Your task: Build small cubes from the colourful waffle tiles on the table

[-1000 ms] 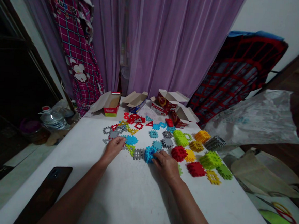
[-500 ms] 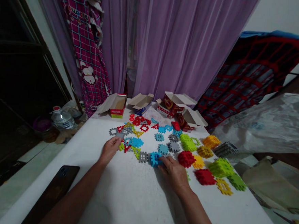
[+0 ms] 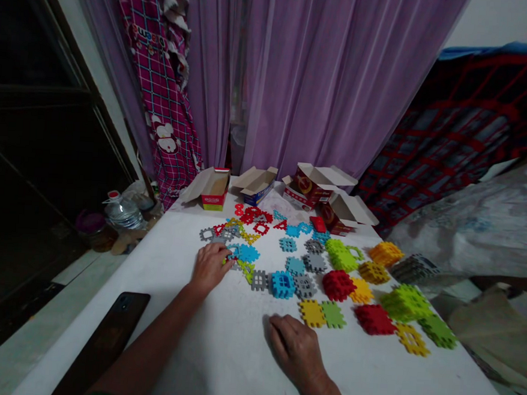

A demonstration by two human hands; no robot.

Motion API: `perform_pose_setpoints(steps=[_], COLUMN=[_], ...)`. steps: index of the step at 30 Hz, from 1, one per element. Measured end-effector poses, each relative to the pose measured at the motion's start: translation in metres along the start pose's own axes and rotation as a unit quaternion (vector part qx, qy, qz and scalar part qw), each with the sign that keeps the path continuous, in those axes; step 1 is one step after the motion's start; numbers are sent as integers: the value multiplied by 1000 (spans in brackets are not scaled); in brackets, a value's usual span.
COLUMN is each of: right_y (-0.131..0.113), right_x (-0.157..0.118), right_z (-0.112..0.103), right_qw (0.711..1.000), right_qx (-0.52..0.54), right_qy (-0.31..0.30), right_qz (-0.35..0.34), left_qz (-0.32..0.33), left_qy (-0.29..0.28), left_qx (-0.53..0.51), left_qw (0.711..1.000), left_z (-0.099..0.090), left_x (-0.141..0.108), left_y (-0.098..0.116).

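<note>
Both hands are open: the left hand point(image 3: 208, 267) is touching blue blocks point(image 3: 247, 253), the right hand point(image 3: 295, 350) is holding nothing.

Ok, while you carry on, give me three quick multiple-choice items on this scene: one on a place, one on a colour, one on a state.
1. Where is the right hand? A on the stacked blocks; B on the bare white table; C inside a box.
2. What colour is the stack of interlocking plastic blocks between the grey pieces? A red; B yellow; C blue.
3. What state is the cardboard box at the far end in? A open, flaps folded back; B taped shut; C crushed flat.

1 B, it lies flat away from the pieces. 2 C, the stack shows blue. 3 A, its flaps stand open.
</note>
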State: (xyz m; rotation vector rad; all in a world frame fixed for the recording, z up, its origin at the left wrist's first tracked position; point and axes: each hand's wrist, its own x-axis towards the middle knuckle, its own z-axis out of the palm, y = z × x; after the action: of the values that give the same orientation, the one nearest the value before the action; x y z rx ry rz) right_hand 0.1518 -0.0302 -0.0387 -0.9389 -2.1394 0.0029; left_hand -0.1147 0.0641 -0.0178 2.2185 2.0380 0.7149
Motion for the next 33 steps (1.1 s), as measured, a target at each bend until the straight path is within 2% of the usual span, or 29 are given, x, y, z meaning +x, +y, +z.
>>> perform_pose_setpoints(steps=[5, 9, 15, 19, 25, 33], right_y=[3, 4, 9, 25, 57, 63], right_x=[-2, -3, -4, -8, -19, -15], right_z=[1, 3, 2, -7, -28, -30], right_qw=[1000, 1000, 999, 993, 974, 963], right_qx=[9, 13, 4, -11, -61, -31], right_qy=[-3, 0, 16, 86, 180, 213], right_qz=[5, 15, 27, 82, 123, 161], left_qz=[-2, 23, 97, 125, 111, 126], left_qy=[-30, -23, -40, -54, -59, -81], left_qx=[5, -15, -32, -46, -39, -16], left_qw=[1000, 999, 994, 990, 991, 989], left_z=[-3, -7, -4, 5, 28, 58], left_x=[7, 10, 24, 45, 79, 103], left_y=[1, 6, 36, 65, 102, 126])
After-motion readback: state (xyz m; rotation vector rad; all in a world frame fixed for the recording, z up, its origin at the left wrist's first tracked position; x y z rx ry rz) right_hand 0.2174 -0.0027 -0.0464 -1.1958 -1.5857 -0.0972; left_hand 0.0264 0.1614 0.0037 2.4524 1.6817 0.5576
